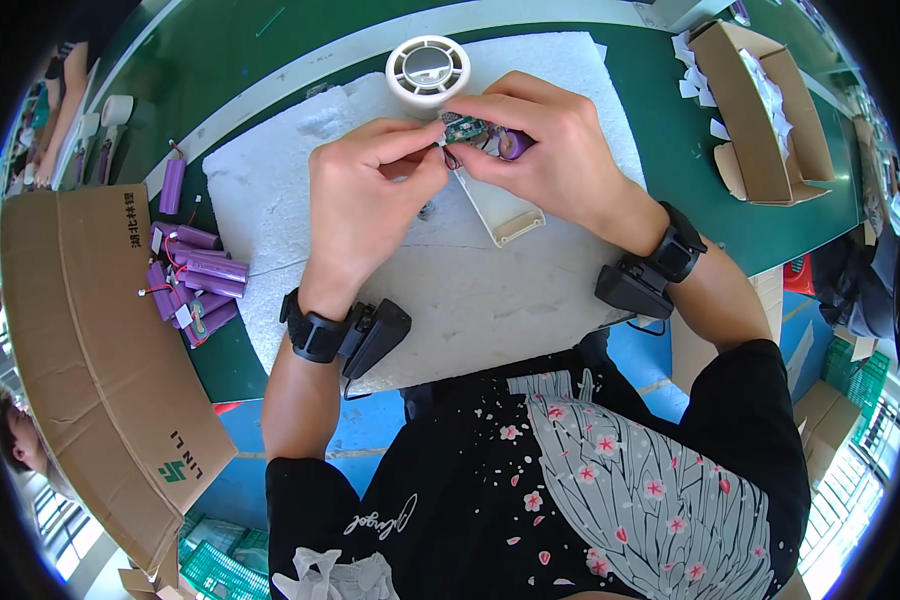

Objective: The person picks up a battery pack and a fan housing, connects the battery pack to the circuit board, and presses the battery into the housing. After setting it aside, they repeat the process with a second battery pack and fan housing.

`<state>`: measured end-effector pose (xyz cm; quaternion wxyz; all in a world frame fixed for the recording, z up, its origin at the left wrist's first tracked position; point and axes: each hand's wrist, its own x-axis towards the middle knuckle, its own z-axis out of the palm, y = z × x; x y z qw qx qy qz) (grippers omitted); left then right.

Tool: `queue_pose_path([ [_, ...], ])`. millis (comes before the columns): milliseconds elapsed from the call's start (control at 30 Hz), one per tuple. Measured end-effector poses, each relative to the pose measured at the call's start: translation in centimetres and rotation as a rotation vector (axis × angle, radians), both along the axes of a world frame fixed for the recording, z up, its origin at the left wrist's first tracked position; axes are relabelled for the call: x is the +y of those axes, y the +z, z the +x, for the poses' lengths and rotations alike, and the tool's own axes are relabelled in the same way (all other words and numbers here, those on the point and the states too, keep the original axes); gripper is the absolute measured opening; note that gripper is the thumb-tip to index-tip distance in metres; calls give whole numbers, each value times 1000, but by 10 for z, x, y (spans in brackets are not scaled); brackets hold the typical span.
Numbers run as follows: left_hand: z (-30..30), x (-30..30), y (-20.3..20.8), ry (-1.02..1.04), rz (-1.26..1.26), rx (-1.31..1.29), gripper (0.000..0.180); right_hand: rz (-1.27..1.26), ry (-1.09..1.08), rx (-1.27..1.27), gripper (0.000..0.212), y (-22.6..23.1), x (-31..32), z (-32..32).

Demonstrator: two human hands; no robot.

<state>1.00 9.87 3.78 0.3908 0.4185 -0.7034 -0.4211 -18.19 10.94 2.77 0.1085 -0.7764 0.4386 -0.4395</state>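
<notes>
My right hand (550, 140) pinches a small green circuit board (463, 128) and also has a purple battery cell (514, 144) under its fingers. At the board's left edge, my left hand (375, 190) closes thumb and forefinger on a small white connector (442, 141); its wires are mostly hidden by the fingertips. Just beyond both hands lies a white handheld fan (428, 70) with a round slotted head and a silvery centre. Its open white handle shell (502, 215) extends toward me beneath my right hand.
White foam sheet (450, 290) covers the green table (230, 350) under my hands. Several purple battery cells (205, 270) with leads are piled at left, beside a big cardboard box (100, 340). An open carton (760, 120) with white paper pieces stands at far right.
</notes>
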Motion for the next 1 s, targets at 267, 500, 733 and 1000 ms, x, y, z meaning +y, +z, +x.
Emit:
queue_pose_path([
  [267,-1,0,1,18,-41,-52,23,58,-15,-11,31,4,1,2],
  [500,1,3,-1,-14,-12,-55,23,110,-12,-49,30,5,2,6],
  [733,2,-1,-1,-8,257,121,24,265,-24,-92,21,13,5,4],
  [1000,1,3,6,-53,315,97,27,353,-18,-76,14,15,4,1],
])
